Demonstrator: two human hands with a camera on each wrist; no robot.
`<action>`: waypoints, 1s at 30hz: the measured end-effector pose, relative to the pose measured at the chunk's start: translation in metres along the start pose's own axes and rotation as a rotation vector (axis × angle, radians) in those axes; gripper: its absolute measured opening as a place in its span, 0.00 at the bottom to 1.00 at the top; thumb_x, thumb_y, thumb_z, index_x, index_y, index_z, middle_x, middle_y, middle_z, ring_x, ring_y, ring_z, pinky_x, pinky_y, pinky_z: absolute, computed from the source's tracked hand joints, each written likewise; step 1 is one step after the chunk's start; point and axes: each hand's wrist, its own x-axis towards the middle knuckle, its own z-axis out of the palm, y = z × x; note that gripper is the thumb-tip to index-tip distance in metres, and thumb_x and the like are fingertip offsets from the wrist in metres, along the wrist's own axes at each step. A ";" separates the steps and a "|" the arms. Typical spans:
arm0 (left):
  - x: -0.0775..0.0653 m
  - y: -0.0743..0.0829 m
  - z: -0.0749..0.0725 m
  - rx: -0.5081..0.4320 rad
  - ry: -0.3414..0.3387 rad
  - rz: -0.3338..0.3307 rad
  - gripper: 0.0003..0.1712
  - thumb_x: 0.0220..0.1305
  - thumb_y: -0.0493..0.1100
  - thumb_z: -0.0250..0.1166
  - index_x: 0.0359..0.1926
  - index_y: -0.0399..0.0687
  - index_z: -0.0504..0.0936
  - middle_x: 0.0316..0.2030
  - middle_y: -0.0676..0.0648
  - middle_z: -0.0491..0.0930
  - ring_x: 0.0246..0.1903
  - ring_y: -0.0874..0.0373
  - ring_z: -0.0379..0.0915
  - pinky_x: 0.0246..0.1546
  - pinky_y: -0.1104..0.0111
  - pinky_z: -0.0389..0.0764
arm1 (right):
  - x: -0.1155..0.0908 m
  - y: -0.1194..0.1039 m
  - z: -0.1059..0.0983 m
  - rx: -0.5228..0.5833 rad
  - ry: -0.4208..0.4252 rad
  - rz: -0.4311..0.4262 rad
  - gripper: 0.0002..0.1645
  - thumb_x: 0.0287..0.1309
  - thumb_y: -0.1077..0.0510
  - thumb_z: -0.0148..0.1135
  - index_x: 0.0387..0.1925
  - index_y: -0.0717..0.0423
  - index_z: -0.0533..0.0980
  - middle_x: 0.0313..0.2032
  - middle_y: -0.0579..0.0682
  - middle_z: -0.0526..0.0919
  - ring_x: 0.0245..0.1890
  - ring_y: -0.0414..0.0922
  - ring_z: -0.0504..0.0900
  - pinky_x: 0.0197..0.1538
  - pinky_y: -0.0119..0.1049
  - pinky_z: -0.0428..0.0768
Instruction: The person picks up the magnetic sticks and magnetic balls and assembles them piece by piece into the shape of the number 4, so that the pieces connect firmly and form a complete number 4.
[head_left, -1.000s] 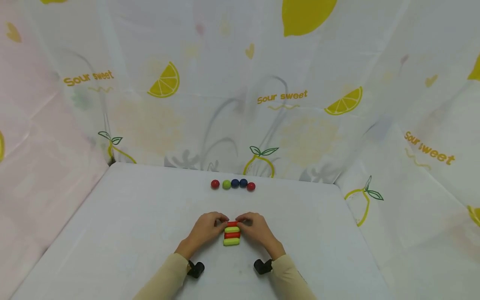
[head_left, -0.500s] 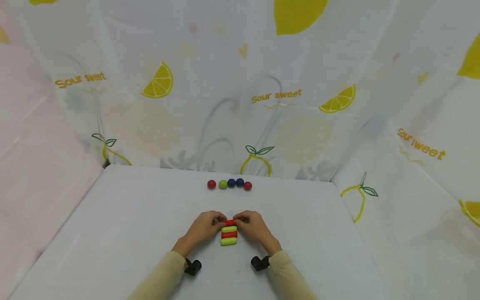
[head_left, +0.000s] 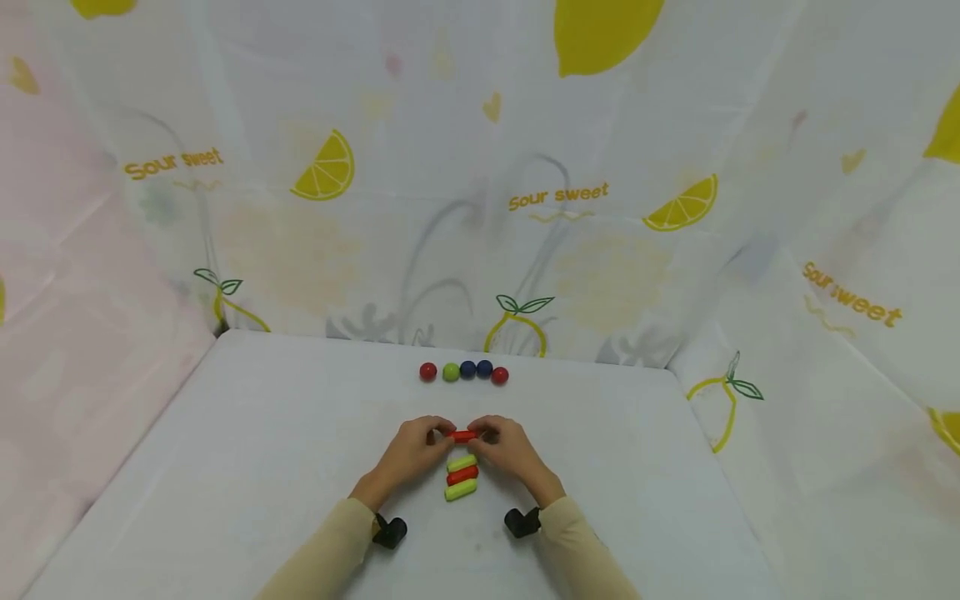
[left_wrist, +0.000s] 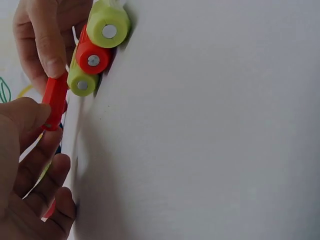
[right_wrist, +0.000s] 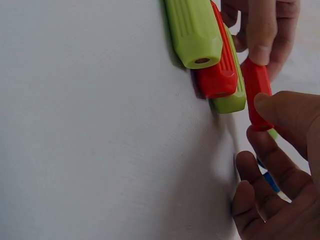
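Note:
Between my two hands is a short red plastic rod [head_left: 462, 436], pinched at its left end by my left hand [head_left: 417, 444] and at its right end by my right hand [head_left: 510, 447]. Thumb and index finger grip it on each side, while the other fingers curl loosely below. Nearer to me, a yellow-green rod [head_left: 461, 462], a second red rod [head_left: 462, 475] and another yellow-green rod [head_left: 461, 489] lie side by side, slightly slanted. In the left wrist view, round metal discs show in the ends of these rods, and the held red rod [left_wrist: 56, 97] is apart from them.
Farther back on the white table [head_left: 300, 400] is a row of small balls: a red ball [head_left: 428, 372], a green ball [head_left: 451, 372], two dark blue balls [head_left: 476, 369] and another red ball [head_left: 500, 376]. A lemon-print cloth [head_left: 420, 250] stands behind the table.
Both hands have moved the red rod away from the other rods, toward the balls, opening a gap. The three remaining rods have turned from nearly level to slanted. The balls stay in place.

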 end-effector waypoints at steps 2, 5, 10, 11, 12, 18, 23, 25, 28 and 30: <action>0.005 0.001 0.001 -0.014 0.030 0.024 0.10 0.63 0.39 0.69 0.46 0.47 0.85 0.35 0.56 0.81 0.30 0.60 0.70 0.32 0.70 0.74 | 0.002 0.000 -0.003 -0.002 0.009 0.010 0.11 0.60 0.59 0.68 0.45 0.55 0.82 0.39 0.44 0.84 0.38 0.41 0.79 0.44 0.34 0.78; 0.010 -0.001 0.002 -0.014 0.062 0.065 0.11 0.61 0.39 0.70 0.46 0.46 0.85 0.37 0.55 0.83 0.32 0.61 0.71 0.36 0.69 0.76 | 0.006 0.002 -0.006 0.010 0.018 0.013 0.09 0.60 0.60 0.68 0.43 0.55 0.82 0.37 0.45 0.84 0.37 0.41 0.80 0.44 0.35 0.78; 0.017 -0.001 0.002 -0.016 0.075 0.046 0.11 0.57 0.38 0.73 0.43 0.48 0.85 0.36 0.55 0.83 0.31 0.60 0.71 0.35 0.69 0.75 | 0.014 0.004 -0.008 0.016 0.013 0.028 0.09 0.61 0.59 0.67 0.43 0.55 0.82 0.37 0.46 0.84 0.37 0.41 0.80 0.44 0.35 0.78; 0.018 -0.001 0.002 -0.018 0.073 0.038 0.11 0.57 0.38 0.73 0.42 0.48 0.85 0.36 0.55 0.82 0.31 0.59 0.71 0.35 0.68 0.75 | 0.015 0.005 -0.008 0.017 0.016 0.035 0.08 0.61 0.59 0.67 0.42 0.55 0.82 0.38 0.46 0.84 0.37 0.42 0.80 0.44 0.36 0.78; 0.019 -0.001 0.003 -0.013 0.071 0.029 0.11 0.57 0.38 0.73 0.42 0.48 0.85 0.36 0.55 0.82 0.32 0.59 0.71 0.35 0.68 0.75 | 0.016 0.006 -0.008 0.016 0.020 0.049 0.08 0.61 0.59 0.68 0.42 0.55 0.82 0.38 0.46 0.84 0.37 0.41 0.80 0.43 0.35 0.78; 0.026 -0.008 0.007 -0.013 0.091 0.024 0.11 0.57 0.38 0.73 0.42 0.48 0.85 0.37 0.55 0.83 0.36 0.59 0.73 0.42 0.65 0.77 | 0.023 0.011 -0.007 0.031 0.033 0.064 0.09 0.59 0.59 0.69 0.41 0.56 0.83 0.37 0.46 0.84 0.35 0.42 0.79 0.42 0.35 0.77; 0.032 -0.010 0.006 -0.031 0.091 -0.001 0.09 0.59 0.38 0.72 0.41 0.48 0.84 0.36 0.55 0.83 0.37 0.59 0.74 0.44 0.62 0.77 | 0.031 0.014 -0.008 0.034 0.023 0.075 0.09 0.60 0.59 0.68 0.42 0.55 0.84 0.37 0.46 0.85 0.35 0.41 0.81 0.43 0.36 0.79; 0.034 -0.010 0.005 -0.028 0.092 -0.017 0.09 0.59 0.38 0.72 0.41 0.48 0.84 0.36 0.55 0.82 0.36 0.58 0.73 0.43 0.62 0.77 | 0.035 0.014 -0.008 0.033 0.017 0.085 0.08 0.60 0.59 0.68 0.42 0.54 0.84 0.37 0.45 0.85 0.35 0.41 0.81 0.44 0.37 0.79; 0.037 -0.010 0.004 -0.025 0.102 -0.025 0.09 0.59 0.38 0.72 0.41 0.48 0.84 0.35 0.54 0.81 0.34 0.57 0.72 0.40 0.62 0.76 | 0.040 0.016 -0.008 0.036 0.013 0.098 0.09 0.60 0.57 0.68 0.42 0.53 0.84 0.38 0.44 0.85 0.36 0.40 0.80 0.43 0.35 0.78; 0.038 -0.011 0.005 -0.018 0.100 -0.030 0.09 0.59 0.38 0.72 0.41 0.48 0.84 0.35 0.54 0.81 0.33 0.57 0.71 0.39 0.63 0.75 | 0.041 0.018 -0.008 0.030 0.011 0.099 0.09 0.60 0.57 0.68 0.42 0.53 0.84 0.38 0.44 0.85 0.35 0.40 0.80 0.43 0.36 0.78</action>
